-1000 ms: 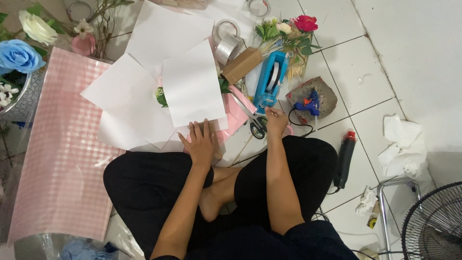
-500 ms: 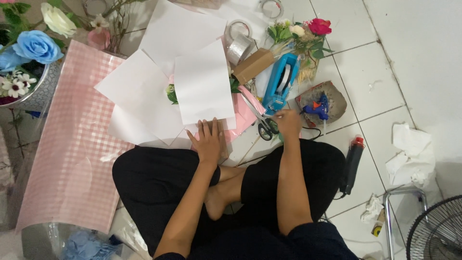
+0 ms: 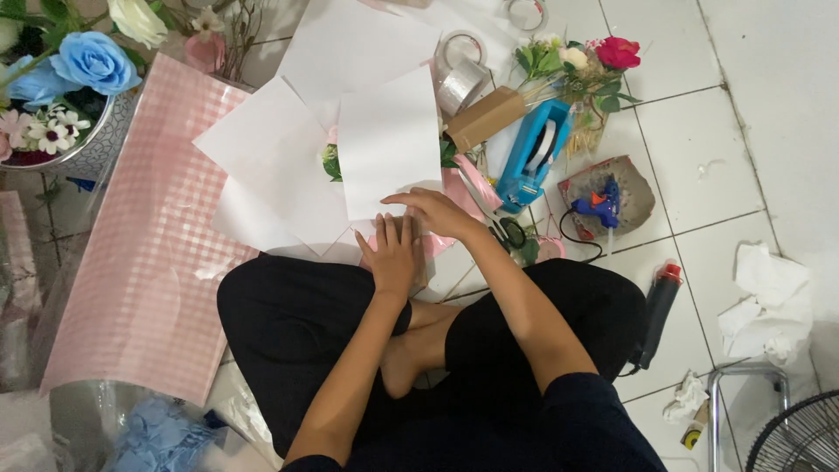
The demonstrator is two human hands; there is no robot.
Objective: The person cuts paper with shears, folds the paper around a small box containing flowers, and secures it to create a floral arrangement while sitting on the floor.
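Resting on white paper [image 3: 387,149]: both hands

A home floor turned florist's craft corner; white floor tiles [image 3: 690,149] serve as the workbench, strewn with wrapping paper [image 3: 384,149], pink checked wrap [image 3: 149,262], artificial flowers [image 3: 87,61], a blue tape dispenser [image 3: 533,153], a glue gun [image 3: 599,208]; a standing fan [image 3: 800,437] sits nearby.
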